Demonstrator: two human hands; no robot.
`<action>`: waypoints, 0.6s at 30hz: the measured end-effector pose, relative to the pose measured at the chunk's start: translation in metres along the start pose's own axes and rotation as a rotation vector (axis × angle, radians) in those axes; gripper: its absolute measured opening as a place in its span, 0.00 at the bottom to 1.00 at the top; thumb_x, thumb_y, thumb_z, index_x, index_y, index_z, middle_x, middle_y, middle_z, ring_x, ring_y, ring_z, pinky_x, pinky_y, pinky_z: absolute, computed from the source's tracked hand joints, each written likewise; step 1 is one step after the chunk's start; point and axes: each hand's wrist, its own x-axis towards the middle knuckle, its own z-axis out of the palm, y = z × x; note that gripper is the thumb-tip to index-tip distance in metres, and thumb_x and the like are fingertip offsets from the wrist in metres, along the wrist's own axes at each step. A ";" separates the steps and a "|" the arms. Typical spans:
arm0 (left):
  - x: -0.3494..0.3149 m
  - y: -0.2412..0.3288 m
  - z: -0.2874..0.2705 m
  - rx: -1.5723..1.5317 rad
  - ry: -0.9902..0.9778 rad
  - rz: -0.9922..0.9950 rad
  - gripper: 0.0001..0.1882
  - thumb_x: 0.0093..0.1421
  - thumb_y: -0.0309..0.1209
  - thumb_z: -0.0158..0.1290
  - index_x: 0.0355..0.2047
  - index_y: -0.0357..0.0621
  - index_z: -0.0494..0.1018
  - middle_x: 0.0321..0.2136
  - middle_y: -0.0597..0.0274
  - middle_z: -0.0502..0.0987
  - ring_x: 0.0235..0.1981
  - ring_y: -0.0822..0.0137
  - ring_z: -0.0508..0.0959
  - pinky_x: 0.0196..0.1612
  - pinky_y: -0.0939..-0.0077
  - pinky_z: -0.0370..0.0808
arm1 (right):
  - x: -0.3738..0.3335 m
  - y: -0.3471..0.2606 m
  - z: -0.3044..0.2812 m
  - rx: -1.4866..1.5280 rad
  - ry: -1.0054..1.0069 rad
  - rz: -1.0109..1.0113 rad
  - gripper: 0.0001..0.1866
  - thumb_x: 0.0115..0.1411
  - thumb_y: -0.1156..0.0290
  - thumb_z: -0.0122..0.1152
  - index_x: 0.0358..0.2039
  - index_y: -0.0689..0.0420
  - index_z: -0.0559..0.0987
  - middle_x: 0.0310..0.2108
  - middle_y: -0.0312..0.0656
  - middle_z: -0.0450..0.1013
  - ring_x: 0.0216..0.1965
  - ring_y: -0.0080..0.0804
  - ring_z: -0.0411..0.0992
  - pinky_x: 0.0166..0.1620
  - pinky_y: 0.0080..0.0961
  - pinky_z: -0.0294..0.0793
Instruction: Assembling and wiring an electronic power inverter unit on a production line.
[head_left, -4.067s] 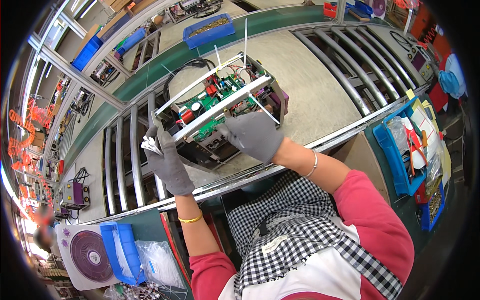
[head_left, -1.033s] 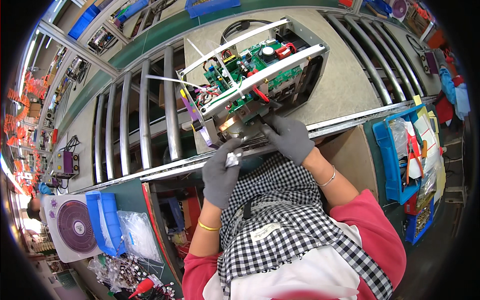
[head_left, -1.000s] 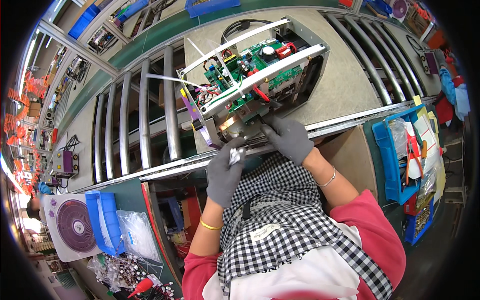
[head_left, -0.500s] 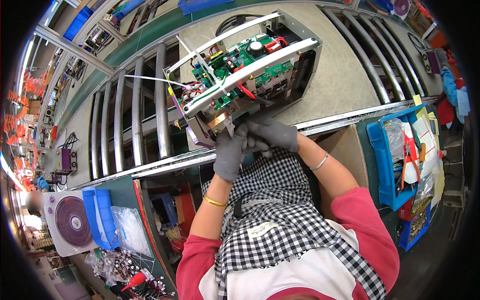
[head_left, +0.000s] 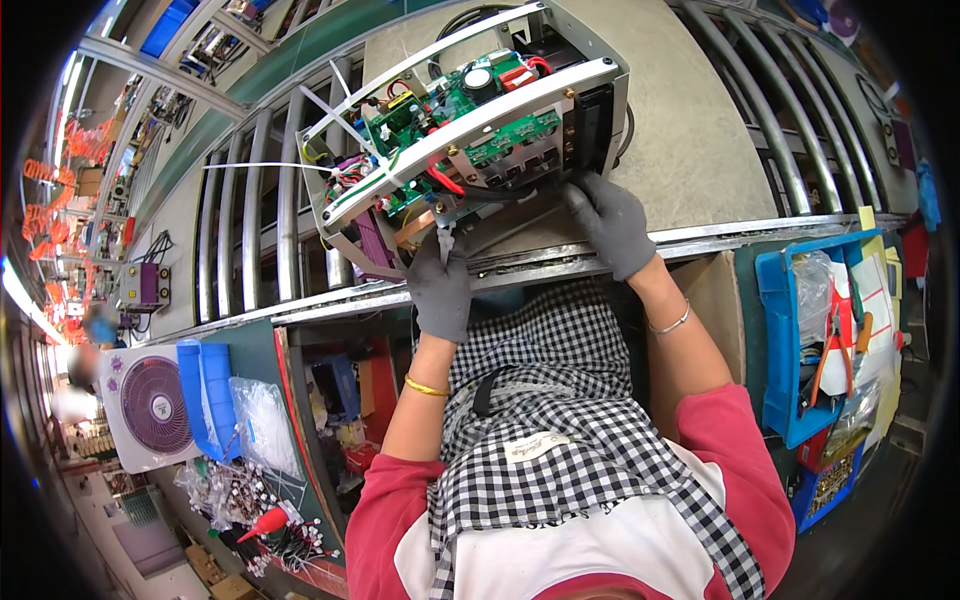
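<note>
An open metal chassis (head_left: 480, 140) with white rails and green circuit boards (head_left: 520, 135) lies tilted on the worktop in front of me. My left hand (head_left: 440, 295), in a grey glove, is closed around a small grey-white piece (head_left: 446, 240) at the chassis's near left corner, beside a copper-coloured strip (head_left: 414, 228). My right hand (head_left: 612, 225), gloved too, is at the near right lower edge, its fingers bent by the dark end panel. A black cable (head_left: 515, 194) runs along the near side toward those fingertips; whether they grip it is hidden. White cable ties (head_left: 255, 166) stick out at the left.
Metal rollers (head_left: 258, 215) lie left of the worktop, more rollers (head_left: 770, 130) right. A blue tray (head_left: 775, 340) with pliers (head_left: 835, 335) stands at right. A fan (head_left: 155, 408), a blue bin (head_left: 210, 400) and bundled wires (head_left: 260, 510) are at left.
My right hand has left the left hand's side and moved right to the chassis's near right edge. My left hand stays at the left corner. The whole view has shifted slightly.
</note>
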 end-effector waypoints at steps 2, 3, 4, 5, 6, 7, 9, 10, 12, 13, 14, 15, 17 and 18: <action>0.004 -0.006 -0.004 -0.024 0.009 -0.085 0.14 0.66 0.34 0.54 0.44 0.35 0.78 0.37 0.39 0.82 0.39 0.38 0.81 0.43 0.55 0.76 | 0.002 0.004 0.011 -0.027 0.039 -0.048 0.14 0.69 0.59 0.59 0.46 0.54 0.82 0.35 0.51 0.80 0.37 0.54 0.80 0.37 0.44 0.78; 0.005 -0.010 -0.006 -0.002 0.028 -0.058 0.14 0.67 0.34 0.53 0.45 0.35 0.78 0.37 0.38 0.82 0.40 0.37 0.81 0.43 0.54 0.76 | 0.002 0.005 0.016 -0.027 0.032 -0.067 0.13 0.68 0.60 0.60 0.45 0.54 0.82 0.35 0.51 0.80 0.36 0.54 0.80 0.37 0.44 0.78; 0.006 -0.013 -0.008 0.019 0.045 -0.030 0.15 0.67 0.34 0.53 0.45 0.35 0.78 0.38 0.38 0.81 0.41 0.37 0.80 0.43 0.54 0.76 | 0.002 0.007 0.021 -0.030 0.026 -0.085 0.13 0.68 0.60 0.60 0.45 0.54 0.82 0.34 0.51 0.80 0.36 0.54 0.80 0.36 0.43 0.78; 0.008 -0.018 -0.010 0.035 0.069 0.011 0.15 0.67 0.34 0.52 0.45 0.35 0.78 0.39 0.37 0.81 0.42 0.36 0.80 0.44 0.54 0.76 | 0.002 0.007 0.026 -0.025 0.026 -0.120 0.12 0.67 0.61 0.61 0.45 0.54 0.82 0.33 0.50 0.80 0.35 0.53 0.80 0.36 0.43 0.78; 0.009 -0.021 -0.011 0.069 0.065 -0.006 0.14 0.67 0.33 0.52 0.46 0.36 0.78 0.39 0.39 0.81 0.41 0.38 0.80 0.44 0.53 0.76 | 0.003 0.008 0.030 -0.036 0.031 -0.139 0.12 0.66 0.62 0.62 0.44 0.54 0.82 0.33 0.50 0.80 0.34 0.53 0.79 0.35 0.43 0.78; 0.011 -0.025 -0.013 0.100 0.068 -0.010 0.13 0.66 0.32 0.52 0.46 0.37 0.78 0.39 0.41 0.81 0.41 0.39 0.81 0.44 0.53 0.77 | 0.004 0.008 0.034 -0.039 0.042 -0.173 0.11 0.66 0.63 0.63 0.44 0.54 0.82 0.32 0.50 0.79 0.33 0.53 0.79 0.35 0.43 0.78; 0.012 -0.032 -0.018 0.152 0.051 -0.015 0.13 0.66 0.31 0.52 0.47 0.39 0.78 0.39 0.43 0.82 0.40 0.40 0.81 0.44 0.52 0.77 | 0.004 0.009 0.040 -0.035 0.038 -0.208 0.11 0.65 0.64 0.64 0.43 0.55 0.82 0.31 0.50 0.79 0.32 0.52 0.78 0.34 0.42 0.78; 0.012 -0.036 -0.021 0.172 0.032 -0.017 0.13 0.66 0.31 0.52 0.47 0.38 0.78 0.39 0.43 0.82 0.40 0.40 0.81 0.44 0.53 0.77 | 0.004 0.009 0.042 -0.030 0.024 -0.209 0.10 0.64 0.64 0.64 0.42 0.55 0.82 0.30 0.49 0.79 0.32 0.52 0.78 0.34 0.42 0.78; 0.013 -0.042 -0.027 0.193 0.011 -0.017 0.13 0.66 0.31 0.52 0.46 0.38 0.78 0.38 0.43 0.81 0.40 0.40 0.81 0.44 0.52 0.77 | 0.004 0.008 0.047 -0.018 -0.002 -0.216 0.10 0.64 0.65 0.64 0.42 0.56 0.82 0.30 0.49 0.79 0.32 0.52 0.78 0.34 0.42 0.78; 0.013 -0.045 -0.029 0.193 0.009 -0.013 0.13 0.66 0.32 0.52 0.46 0.38 0.78 0.38 0.43 0.81 0.40 0.40 0.81 0.43 0.52 0.77 | 0.004 0.007 0.048 -0.012 -0.012 -0.222 0.10 0.64 0.65 0.64 0.41 0.56 0.82 0.31 0.49 0.79 0.32 0.52 0.78 0.34 0.42 0.78; 0.014 -0.047 -0.032 0.193 0.007 -0.008 0.12 0.66 0.32 0.53 0.45 0.38 0.78 0.38 0.43 0.81 0.40 0.40 0.81 0.43 0.52 0.77 | 0.004 0.006 0.050 -0.005 -0.020 -0.228 0.10 0.64 0.65 0.64 0.41 0.56 0.82 0.31 0.49 0.79 0.32 0.51 0.78 0.34 0.42 0.78; 0.015 -0.050 -0.035 0.214 -0.005 -0.006 0.13 0.66 0.33 0.53 0.45 0.38 0.78 0.37 0.43 0.81 0.40 0.40 0.81 0.43 0.51 0.77 | 0.004 0.004 0.052 -0.005 -0.029 -0.228 0.10 0.64 0.65 0.64 0.41 0.57 0.82 0.32 0.49 0.79 0.32 0.51 0.79 0.35 0.42 0.78; 0.018 -0.054 -0.038 0.256 -0.029 -0.019 0.13 0.66 0.35 0.54 0.43 0.38 0.77 0.36 0.42 0.81 0.40 0.40 0.81 0.43 0.50 0.76 | 0.004 0.001 0.054 -0.006 -0.046 -0.231 0.10 0.64 0.65 0.64 0.41 0.57 0.82 0.33 0.49 0.80 0.33 0.51 0.79 0.35 0.42 0.78; 0.018 -0.055 -0.039 0.289 -0.009 -0.007 0.14 0.65 0.36 0.55 0.43 0.38 0.77 0.36 0.41 0.81 0.39 0.40 0.81 0.43 0.50 0.76 | 0.004 -0.001 0.055 0.001 -0.037 -0.241 0.10 0.64 0.65 0.64 0.41 0.57 0.82 0.33 0.49 0.80 0.33 0.51 0.79 0.35 0.42 0.78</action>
